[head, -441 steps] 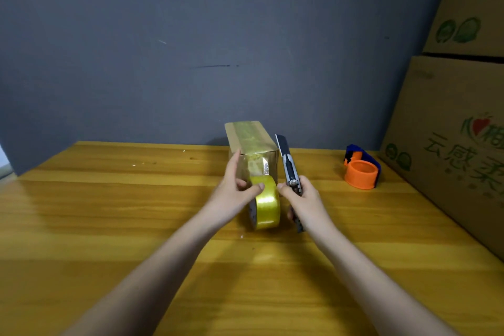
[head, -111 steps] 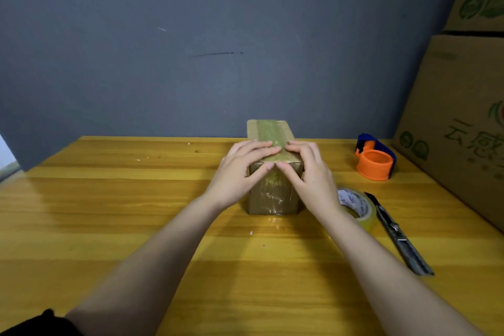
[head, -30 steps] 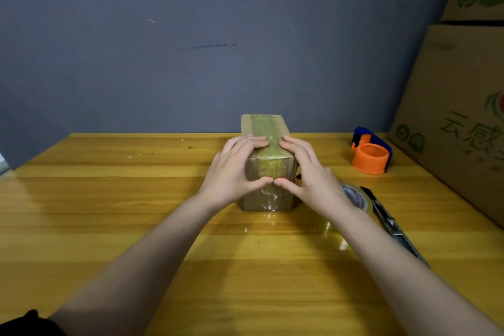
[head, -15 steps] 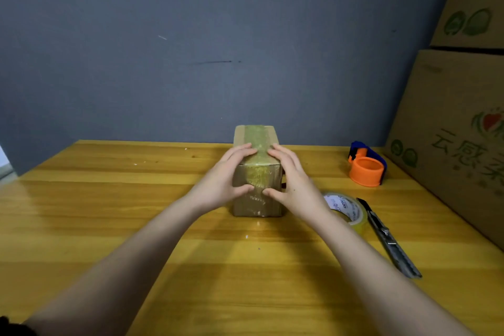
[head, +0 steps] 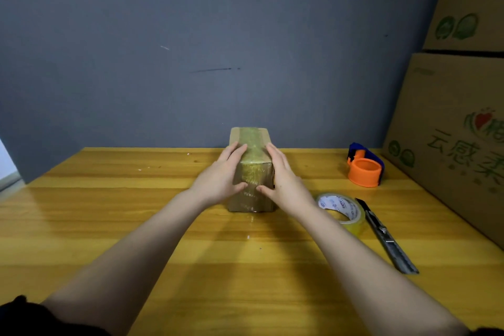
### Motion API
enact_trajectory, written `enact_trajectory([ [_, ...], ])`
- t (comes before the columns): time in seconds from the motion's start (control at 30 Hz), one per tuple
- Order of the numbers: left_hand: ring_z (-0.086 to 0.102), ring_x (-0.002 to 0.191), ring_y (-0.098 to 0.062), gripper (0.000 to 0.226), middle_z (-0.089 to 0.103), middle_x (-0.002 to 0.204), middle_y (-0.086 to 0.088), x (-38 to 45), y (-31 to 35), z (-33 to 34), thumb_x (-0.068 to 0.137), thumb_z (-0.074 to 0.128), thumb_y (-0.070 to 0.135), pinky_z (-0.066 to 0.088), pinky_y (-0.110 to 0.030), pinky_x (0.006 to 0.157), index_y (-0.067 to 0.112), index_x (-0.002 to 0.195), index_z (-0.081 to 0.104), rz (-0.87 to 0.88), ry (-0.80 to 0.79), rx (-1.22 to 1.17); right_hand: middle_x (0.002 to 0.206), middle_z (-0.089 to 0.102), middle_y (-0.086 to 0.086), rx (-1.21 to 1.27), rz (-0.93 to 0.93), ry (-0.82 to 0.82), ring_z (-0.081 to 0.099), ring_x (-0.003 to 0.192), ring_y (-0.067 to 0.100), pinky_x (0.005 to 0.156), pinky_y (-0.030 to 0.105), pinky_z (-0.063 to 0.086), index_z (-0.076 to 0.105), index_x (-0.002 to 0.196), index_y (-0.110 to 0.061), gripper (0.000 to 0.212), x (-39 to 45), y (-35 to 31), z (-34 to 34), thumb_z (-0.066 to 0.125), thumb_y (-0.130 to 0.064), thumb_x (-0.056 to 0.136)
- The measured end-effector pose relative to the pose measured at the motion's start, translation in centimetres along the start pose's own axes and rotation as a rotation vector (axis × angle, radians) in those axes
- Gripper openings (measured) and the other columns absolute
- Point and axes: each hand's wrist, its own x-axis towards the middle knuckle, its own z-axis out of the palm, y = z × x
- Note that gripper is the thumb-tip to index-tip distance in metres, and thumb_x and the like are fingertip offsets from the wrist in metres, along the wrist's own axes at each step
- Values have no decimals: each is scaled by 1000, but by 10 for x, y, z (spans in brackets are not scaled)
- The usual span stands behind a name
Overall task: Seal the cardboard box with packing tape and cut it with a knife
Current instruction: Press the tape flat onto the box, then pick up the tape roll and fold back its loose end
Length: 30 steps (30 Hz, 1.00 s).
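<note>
the taped cardboard box (head: 252, 169) stands at centre frame on the wooden table (head: 109, 213). the left hand (head: 218, 179) and right hand (head: 285, 181) flank it, fingers straight, thumbs pressing its near face. right of centre lie the packing tape roll (head: 342, 211) and utility knife (head: 387, 237).

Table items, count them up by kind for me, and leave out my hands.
Small taped cardboard box: 1
Tape roll: 1
Utility knife: 1
Orange and blue tape dispenser: 1
Large printed cartons, at the right edge: 2
Total: 6
</note>
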Motion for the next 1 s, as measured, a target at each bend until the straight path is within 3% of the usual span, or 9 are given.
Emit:
enact_trajectory([
  [0.2, 10, 147, -27, 93, 3, 160, -3, -6, 8, -13, 82, 64, 44, 20, -44, 118, 30, 150, 1, -66, -18, -58, 159, 3, -15, -158, -44, -17, 36, 137, 19, 100, 39, 44, 11, 150, -29, 81, 2, -5, -17, 59, -44, 86],
  [0.3, 11, 146, -22, 82, 11, 159, -2, -13, 20, -16, 85, 59, 47, 21, -45, 117, 27, 149, 13, 2, 108, -16, 154, 23, -9, -219, -54, 113, 41, 133, 17, 95, 38, 45, 22, 146, -30, 68, -6, -4, -33, 54, -47, 88],
  [0.43, 35, 135, -17, 53, 38, 144, 1, -21, 47, -12, 88, 53, 41, 34, -42, 110, 25, 137, 40, 207, 292, 28, 113, 63, -7, -230, -7, 340, 62, 100, 14, 73, 33, 53, 53, 118, -26, 31, -27, 19, -55, 49, -43, 92],
  [0.5, 45, 126, -15, 45, 45, 136, 3, -21, 66, 1, 88, 52, 39, 40, -39, 104, 24, 130, 47, 318, 256, 45, 91, 69, -4, -280, 81, 395, 65, 84, 20, 59, 30, 46, 60, 96, -22, 23, -38, 40, -61, 49, -41, 93],
  [0.57, 46, 124, -15, 45, 46, 135, 4, -20, 86, 22, 88, 51, 40, 39, -35, 103, 25, 130, 46, 388, 155, 118, 81, 69, 3, -336, 174, 415, 64, 77, 28, 54, 31, 38, 61, 86, -18, 26, -50, 59, -64, 50, -40, 93],
  [0.77, 28, 139, -19, 60, 39, 145, -2, -14, 123, 85, 88, 51, 47, 14, -40, 117, 20, 140, 37, 395, -133, 237, 81, 69, 12, -287, 334, 483, 62, 77, 36, 61, 37, 44, 61, 81, -13, 35, -72, 93, -61, 41, -38, 97],
  [0.87, 27, 138, -19, 53, 48, 139, -3, -8, 126, 99, 87, 51, 48, 5, -43, 117, 18, 131, 48, 423, -115, 298, 83, 67, 6, -242, 299, 532, 59, 83, 28, 66, 36, 43, 63, 82, -14, 36, -74, 106, -56, 38, -34, 98],
  [1.0, 33, 133, -16, 42, 55, 130, -1, -5, 126, 106, 88, 53, 43, 6, -39, 116, 20, 123, 54, 427, -113, 182, 92, 65, 4, -211, 267, 521, 53, 90, 25, 78, 37, 41, 65, 91, -13, 40, -73, 115, -45, 34, -38, 95],
])
